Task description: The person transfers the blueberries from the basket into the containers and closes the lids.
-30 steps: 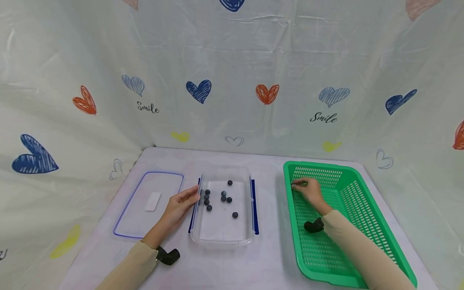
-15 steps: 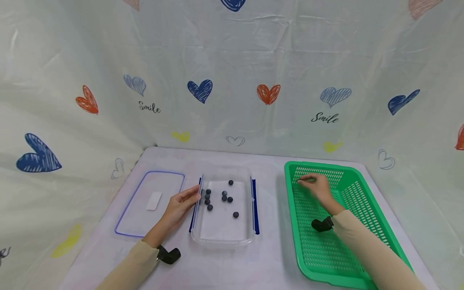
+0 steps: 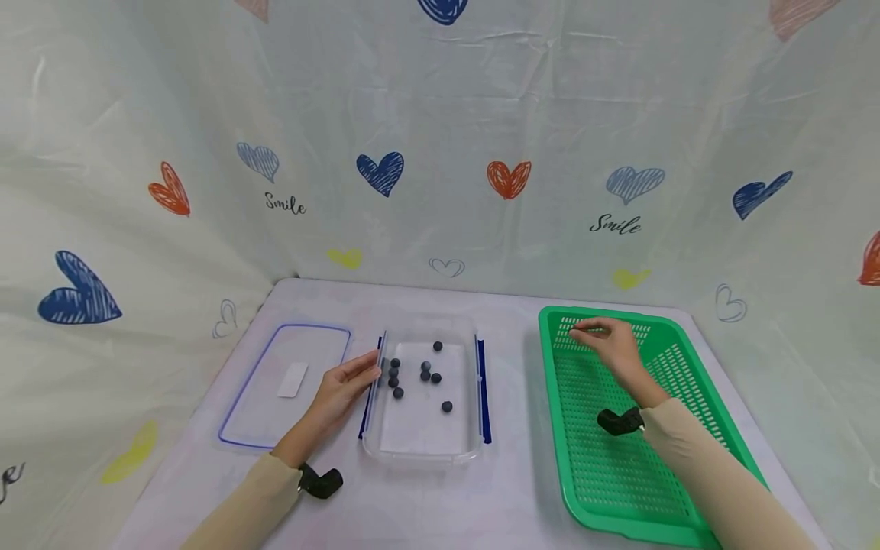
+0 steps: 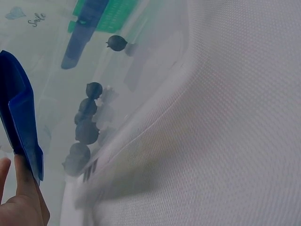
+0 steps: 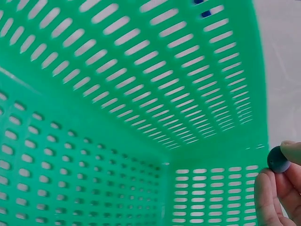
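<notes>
Between thumb and fingertips my right hand (image 3: 612, 347) pinches a blueberry (image 5: 278, 160), seen in the right wrist view at the basket's edge. It is held over the far left part of the green perforated basket (image 3: 560, 458). My left hand (image 3: 338, 393) touches the left side of a clear plastic container (image 3: 421, 461) with fairly straight fingers, which in the left wrist view meet the blue latch flap (image 4: 23, 113). Several dark blueberries (image 3: 436, 378) lie on the container's floor, a cluster of them near its left wall.
A clear lid with a blue seal (image 3: 275, 447) lies flat left of the container, a white label (image 3: 293, 380) showing on it. Another blue latch (image 3: 485, 393) hangs along the container's right side. A heart-patterned sheet (image 3: 447, 114) rises behind the table.
My right hand has lifted from the basket's left wall and moved slightly right and away with the blueberry. My left hand stays at the container's side.
</notes>
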The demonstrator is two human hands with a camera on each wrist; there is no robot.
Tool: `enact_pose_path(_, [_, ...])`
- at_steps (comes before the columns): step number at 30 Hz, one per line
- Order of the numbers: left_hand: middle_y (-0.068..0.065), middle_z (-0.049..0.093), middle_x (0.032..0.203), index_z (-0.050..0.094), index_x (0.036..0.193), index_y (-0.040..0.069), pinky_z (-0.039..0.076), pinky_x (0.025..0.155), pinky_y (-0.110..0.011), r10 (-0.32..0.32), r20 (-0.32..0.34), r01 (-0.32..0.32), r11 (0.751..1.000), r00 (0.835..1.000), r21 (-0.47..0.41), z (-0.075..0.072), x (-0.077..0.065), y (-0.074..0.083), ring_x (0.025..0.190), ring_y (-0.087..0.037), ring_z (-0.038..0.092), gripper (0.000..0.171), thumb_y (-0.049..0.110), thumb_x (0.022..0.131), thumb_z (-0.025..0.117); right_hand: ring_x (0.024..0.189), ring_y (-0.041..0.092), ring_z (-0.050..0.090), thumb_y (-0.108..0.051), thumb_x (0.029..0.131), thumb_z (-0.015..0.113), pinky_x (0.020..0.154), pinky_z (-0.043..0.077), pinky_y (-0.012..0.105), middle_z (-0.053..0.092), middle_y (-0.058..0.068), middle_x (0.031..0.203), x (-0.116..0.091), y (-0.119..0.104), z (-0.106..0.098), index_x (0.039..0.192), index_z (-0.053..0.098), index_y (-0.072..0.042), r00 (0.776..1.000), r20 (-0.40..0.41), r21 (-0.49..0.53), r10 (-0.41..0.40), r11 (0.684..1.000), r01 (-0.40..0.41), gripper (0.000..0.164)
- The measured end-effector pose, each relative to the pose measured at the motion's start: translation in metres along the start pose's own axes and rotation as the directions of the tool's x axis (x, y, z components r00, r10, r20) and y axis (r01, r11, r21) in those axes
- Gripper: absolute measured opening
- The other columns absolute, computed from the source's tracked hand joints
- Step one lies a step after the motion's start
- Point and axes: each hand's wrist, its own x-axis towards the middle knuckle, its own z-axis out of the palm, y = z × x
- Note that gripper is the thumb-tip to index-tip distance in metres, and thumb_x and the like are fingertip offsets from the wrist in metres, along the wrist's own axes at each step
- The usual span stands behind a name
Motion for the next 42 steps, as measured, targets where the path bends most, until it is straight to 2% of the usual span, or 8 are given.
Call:
enact_pose_path(4, [-0.012, 0.044, 0.137, 0.046, 0.133, 0.000, 0.041, 0.095, -0.020, -0.007, -0.005, 0.007, 1.000, 1.000, 0.006, 0.001, 0.001, 0.001, 0.116, -0.009, 0.050, 0.054, 0.014, 0.085, 0.066, 0.089, 0.002, 0.059, -0.035, 0.084, 0.067, 0.086, 0.048, 0.047, 0.059, 0.014, 0.112, -0.003, -0.011, -0.005, 0.109, 0.063, -0.004, 1.000, -0.004, 0.062, 0.011, 0.998, -0.011, 0.040])
enact_pose_path(7, [-0.011, 0.045, 0.136, 0.047, 0.132, 0.001, 0.041, 0.095, -0.020, -0.008, -0.013, 0.009, 1.000, 1.000, 0.015, 0.001, 0.001, 0.003, 0.116, -0.009, 0.049, 0.053, 0.015, 0.085, 0.067, 0.087, -0.001, 0.058, -0.038, 0.083, 0.066, 0.087, 0.047, 0.048, 0.059, 0.015, 0.112, -0.004, -0.018, -0.007, 0.110, 0.062, -0.003, 1.000, -0.008, 0.086, 0.018, 0.996, -0.017, 0.044])
enact_pose_path(16, [-0.014, 0.043, 0.137, 0.045, 0.133, -0.001, 0.040, 0.095, -0.019, -0.001, 0.010, 0.001, 0.999, 1.000, 0.044, -0.002, 0.000, 0.001, 0.114, -0.008, 0.050, 0.054, 0.015, 0.086, 0.065, 0.091, 0.003, 0.059, -0.031, 0.084, 0.067, 0.082, 0.050, 0.032, 0.055, 0.014, 0.117, -0.011, -0.038, -0.013, 0.111, 0.061, 0.001, 1.000, -0.015, 0.111, -0.023, 0.994, 0.024, 0.042])
enact_pose_path(23, [-0.013, 0.043, 0.138, 0.045, 0.133, -0.001, 0.041, 0.094, -0.019, 0.000, 0.007, 0.000, 0.999, 1.000, 0.042, -0.001, 0.000, 0.003, 0.116, -0.008, 0.049, 0.054, 0.016, 0.086, 0.066, 0.094, 0.007, 0.060, -0.035, 0.081, 0.070, 0.082, 0.050, 0.035, 0.058, 0.007, 0.113, -0.016, -0.052, -0.012, 0.108, 0.063, -0.004, 0.999, -0.031, 0.131, -0.035, 0.991, 0.039, 0.041])
enact_pose_path(31, [-0.012, 0.044, 0.138, 0.045, 0.133, 0.001, 0.040, 0.095, -0.019, 0.003, 0.010, -0.004, 0.999, 1.000, 0.054, 0.000, -0.001, 0.004, 0.118, -0.011, 0.048, 0.054, 0.018, 0.086, 0.066, 0.091, 0.010, 0.062, -0.031, 0.081, 0.070, 0.076, 0.051, 0.024, 0.060, 0.008, 0.109, -0.018, -0.067, -0.006, 0.106, 0.064, -0.004, 0.997, -0.007, 0.169, -0.080, 0.982, 0.080, 0.037])
enact_pose_path(42, [-0.013, 0.042, 0.139, 0.044, 0.134, -0.001, 0.040, 0.095, -0.018, 0.005, 0.015, -0.005, 0.999, 1.000, 0.040, 0.000, -0.001, 0.002, 0.118, -0.010, 0.047, 0.055, 0.016, 0.086, 0.065, 0.096, 0.015, 0.061, -0.025, 0.081, 0.071, 0.079, 0.052, 0.026, 0.059, 0.012, 0.111, -0.015, -0.086, 0.011, 0.107, 0.064, -0.002, 0.988, 0.047, 0.250, -0.146, 0.960, 0.130, 0.035])
